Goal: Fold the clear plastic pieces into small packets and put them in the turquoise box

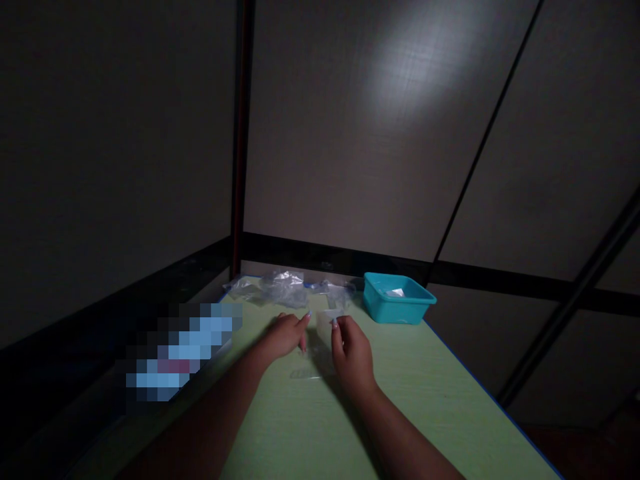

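apparently working partway through a handling of clear plastic: pinching a small clear piece (325,321) in the right hand (353,353), so not yet letting go. holding it just above the middle of the green table (440,393), between the two hands. having a flat clear sheet (313,371) lying just below on the tabletop; not telling clearly whether joined to the held piece or separate. having crumpled plastic bags (283,287) lying loose near the far edge, seemingly untouched at this moment. having a blue-green bin (395,312) standing at the far right, with something white (396,293) inside; not making out what, nor counting anything as surely finished.

stretching the left arm (227,413) and right arm (415,430) forward, converging toward the middle. pressing the right thumb and index finger together on the small piece, curling the other fingers toward the palm. holding the left hand (286,335) low, pointing the thumb forward and bending a finger down, well parted; showing no pinch there, and not showing clearly any contact with the sheet.
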`<state>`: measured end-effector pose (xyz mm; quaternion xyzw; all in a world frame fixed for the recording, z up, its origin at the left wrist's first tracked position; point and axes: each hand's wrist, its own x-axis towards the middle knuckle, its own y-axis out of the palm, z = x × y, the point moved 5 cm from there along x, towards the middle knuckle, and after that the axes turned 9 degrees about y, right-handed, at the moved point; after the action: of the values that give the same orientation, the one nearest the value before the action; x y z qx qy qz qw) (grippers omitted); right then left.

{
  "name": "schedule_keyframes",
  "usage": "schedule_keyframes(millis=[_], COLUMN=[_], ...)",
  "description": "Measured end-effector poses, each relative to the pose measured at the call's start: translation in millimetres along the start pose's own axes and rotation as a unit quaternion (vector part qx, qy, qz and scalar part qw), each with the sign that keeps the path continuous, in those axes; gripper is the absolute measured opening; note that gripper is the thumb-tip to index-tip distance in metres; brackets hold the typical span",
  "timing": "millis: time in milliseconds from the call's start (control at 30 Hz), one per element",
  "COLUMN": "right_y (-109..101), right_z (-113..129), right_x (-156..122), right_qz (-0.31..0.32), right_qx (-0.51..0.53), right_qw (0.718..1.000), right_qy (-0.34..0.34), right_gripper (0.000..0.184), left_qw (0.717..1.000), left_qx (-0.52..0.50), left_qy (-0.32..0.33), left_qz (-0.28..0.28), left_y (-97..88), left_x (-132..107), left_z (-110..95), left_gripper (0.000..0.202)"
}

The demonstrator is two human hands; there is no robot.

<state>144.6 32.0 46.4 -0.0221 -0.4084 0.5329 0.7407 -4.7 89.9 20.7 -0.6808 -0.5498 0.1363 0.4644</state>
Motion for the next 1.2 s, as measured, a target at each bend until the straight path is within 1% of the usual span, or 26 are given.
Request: schedule_keyframes(millis=[133,200,333,633,700,867,1067,1200], right_y=[-1,-1,-1,-1,-1,-1,0,0], right_z=[-1,-2,-2,-3,-3,-2,-3,-3], right_x=[0,0,0,0,0,0,0,0], right_qz=[-0.005,-0.009,-0.010,-0.007,-0.008,-0.009,0.002,-0.005], right_qx=[0.011,0.014,0.016,0.007,0.002,-0.001,-0.009,-0.009], right_qw=[1.000,1.000,1.000,1.000,1.000,1.000,1.000,1.000], right_qy=[0.006,0.012,0.016,0.009,0.007,0.003,0.008,0.007], right_gripper=[0.019,0.019,0.019,0.019,0.019,0.019,0.020,0.021], left_qw=[0.999,0.998,0.997,0.995,0.995,0.994,0.992,0.989], left_qx=[0.040,0.055,0.075,0.091,0.087,0.067,0.051,0.040], left_qy=[-0.009,-0.007,0.000,-0.003,0.007,0.048,0.079,0.101], left_qz=[-0.010,-0.007,0.009,0.035,0.043,0.068,0.089,0.104], left_y=[1.1,2.4,4.7,7.5,6.3,3.6,2.1,1.5], left_x=[-2,-5,-11,-10,-10,-12,-13,-13], left_z=[6,6,2,2,0,-7,-10,-12], left_gripper=[0.030,0.025,0.025,0.013,0.013,0.024,0.023,0.020])
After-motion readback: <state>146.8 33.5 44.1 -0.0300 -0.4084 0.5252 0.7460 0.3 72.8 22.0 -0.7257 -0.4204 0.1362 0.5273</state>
